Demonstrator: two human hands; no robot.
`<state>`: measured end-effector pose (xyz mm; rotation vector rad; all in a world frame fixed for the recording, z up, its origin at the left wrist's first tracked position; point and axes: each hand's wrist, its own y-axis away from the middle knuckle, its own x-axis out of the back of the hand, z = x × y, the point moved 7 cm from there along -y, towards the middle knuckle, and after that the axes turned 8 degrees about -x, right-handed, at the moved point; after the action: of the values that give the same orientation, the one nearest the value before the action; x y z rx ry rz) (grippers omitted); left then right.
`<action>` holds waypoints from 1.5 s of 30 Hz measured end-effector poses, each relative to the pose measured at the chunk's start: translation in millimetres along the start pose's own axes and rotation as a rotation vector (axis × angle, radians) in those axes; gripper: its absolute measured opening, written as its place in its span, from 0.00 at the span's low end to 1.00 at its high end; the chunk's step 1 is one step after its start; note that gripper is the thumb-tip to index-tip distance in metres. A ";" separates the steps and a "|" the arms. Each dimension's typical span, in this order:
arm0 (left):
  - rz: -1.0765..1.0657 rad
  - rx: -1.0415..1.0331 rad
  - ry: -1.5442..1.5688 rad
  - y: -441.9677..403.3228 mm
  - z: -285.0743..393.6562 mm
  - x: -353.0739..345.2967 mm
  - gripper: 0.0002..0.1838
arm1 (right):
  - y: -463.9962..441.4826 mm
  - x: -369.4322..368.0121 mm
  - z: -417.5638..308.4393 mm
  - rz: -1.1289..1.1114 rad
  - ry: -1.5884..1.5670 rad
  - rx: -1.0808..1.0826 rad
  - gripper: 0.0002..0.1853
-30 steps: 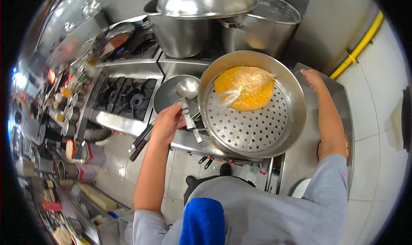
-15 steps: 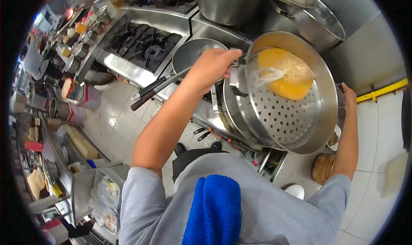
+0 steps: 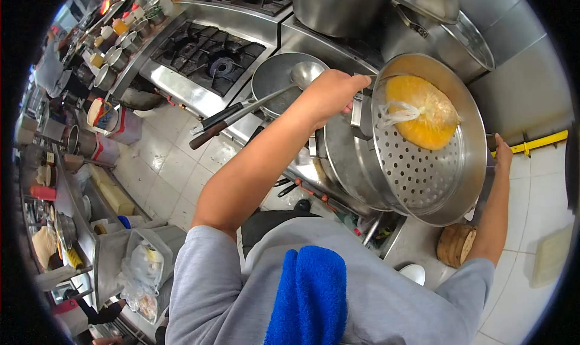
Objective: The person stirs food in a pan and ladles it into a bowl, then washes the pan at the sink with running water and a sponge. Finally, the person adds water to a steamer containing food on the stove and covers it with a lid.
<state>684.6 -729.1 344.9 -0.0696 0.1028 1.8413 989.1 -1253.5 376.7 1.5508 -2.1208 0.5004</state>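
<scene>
A large metal steamer tray (image 3: 417, 179) with a perforated bottom is tilted toward me, above the stove. Inside it lies a tied clear plastic bag of yellow food (image 3: 423, 112), its contents not clear enough to name. My left hand (image 3: 339, 94) is closed around the handle on the tray's left side. On the far right side my right hand (image 3: 502, 152) grips the other handle, its fingers partly hidden. Under the tray, a wide metal pot (image 3: 347, 164) shows in part, with a greyish interior.
Left of the tray, a wok (image 3: 275, 76) holds a ladle (image 3: 307, 74); long handles stick out toward me. Tall stockpots (image 3: 341, 10) stand behind. A burner (image 3: 220, 66) is at left. A round wooden block (image 3: 454, 245) sits at lower right beside a yellow pipe (image 3: 541, 141).
The steamer tray has shifted to the right with both hands on it, and more of the pot beneath shows. The view has moved slightly too.
</scene>
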 end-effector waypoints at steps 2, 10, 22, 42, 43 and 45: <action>0.011 0.025 -0.011 3.5 -5.9 5.9 0.18 | -4.3 -13.2 6.3 -0.024 0.010 0.027 0.16; 0.087 0.113 -0.027 26.0 -28.1 30.2 0.17 | -3.7 -64.6 12.1 -0.103 0.062 0.065 0.19; 0.132 0.082 -0.040 35.9 -35.5 45.8 0.17 | 5.8 -100.7 15.4 -0.142 -0.040 -0.009 0.17; 0.057 0.088 -0.006 42.3 -50.9 41.4 0.10 | -8.2 -101.8 16.3 -0.164 0.124 0.136 0.21; 0.051 0.100 -0.011 43.3 -52.8 42.1 0.12 | -0.7 -99.4 12.5 -0.216 0.183 0.164 0.22; 0.021 0.121 0.005 46.7 -55.8 41.1 0.13 | 9.5 -78.5 9.2 -0.078 0.199 0.282 0.22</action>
<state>628.2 -708.2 286.9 0.0115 0.2187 1.8524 998.8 -1194.0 324.8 1.6480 -1.8936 0.9189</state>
